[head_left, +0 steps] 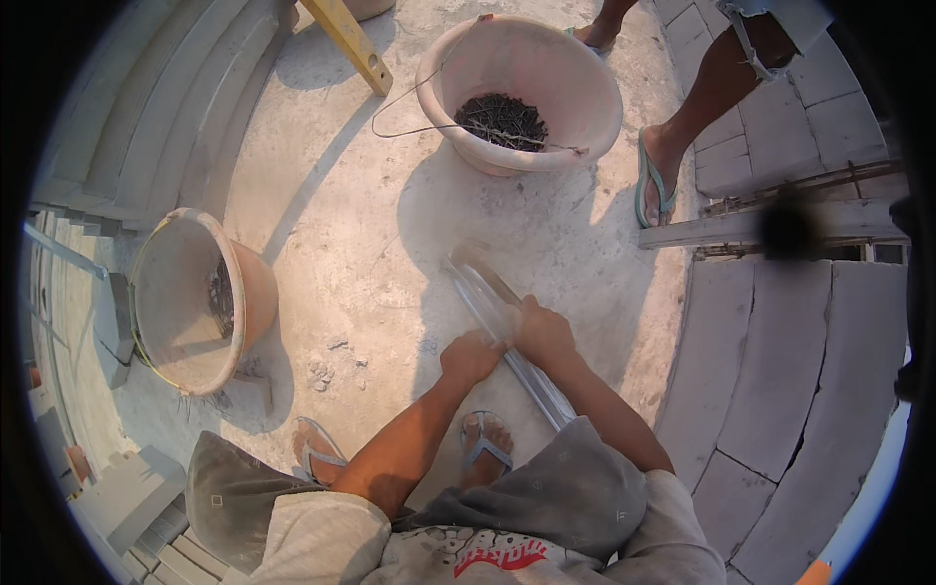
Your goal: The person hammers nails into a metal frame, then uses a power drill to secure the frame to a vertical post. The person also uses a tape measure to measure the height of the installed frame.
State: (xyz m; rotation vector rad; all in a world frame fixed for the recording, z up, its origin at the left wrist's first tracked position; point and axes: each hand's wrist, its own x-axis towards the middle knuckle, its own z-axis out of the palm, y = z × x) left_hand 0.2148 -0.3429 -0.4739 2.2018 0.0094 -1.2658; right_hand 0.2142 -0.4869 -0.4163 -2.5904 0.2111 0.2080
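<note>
A long shiny metal bar slants from near my right thigh out over the concrete floor. My left hand is closed around it near its middle. Beside it, my right hand is a fist pressed close to the bar. From that fist a tan, motion-blurred strip stretches along the bar's far end; its kind does not show. The fingers of both hands are partly hidden.
Ahead stands a large pale bucket with a wire handle and dark nails or scraps inside. Another bucket tilts at left. A person's sandalled foot is at far right, by a block wall. A yellow bar leans in above.
</note>
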